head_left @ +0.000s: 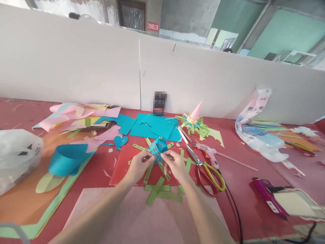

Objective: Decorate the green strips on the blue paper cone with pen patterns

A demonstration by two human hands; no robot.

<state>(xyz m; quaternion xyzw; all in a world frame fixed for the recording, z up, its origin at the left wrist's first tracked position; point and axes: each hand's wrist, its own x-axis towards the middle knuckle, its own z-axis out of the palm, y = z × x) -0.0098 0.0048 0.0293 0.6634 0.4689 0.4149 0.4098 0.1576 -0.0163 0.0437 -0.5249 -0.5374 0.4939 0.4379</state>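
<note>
In the middle, both hands pinch a curled blue paper band (158,148) with a dotted pattern on its side. My left hand (139,165) has its fingertips closed on the left edge. On the right edge, the thumb and fingers of my right hand (177,165) are closed too. Green paper strips (148,174) with printed marks fan out beneath the band on a red sheet (120,169). Closer to me, plain green strips (159,191) lie across one another. A pink paper cone (196,112) with a patterned band and green strips round its base stands behind, to the right.
Scissors (207,169) with red and yellow handles and a pink glue gun (209,153) lie right of my hands. Blue sheets (154,127) and a blue heart (120,142) are behind. A white plastic bag (17,159) sits left; a purple power strip (269,200) lies right.
</note>
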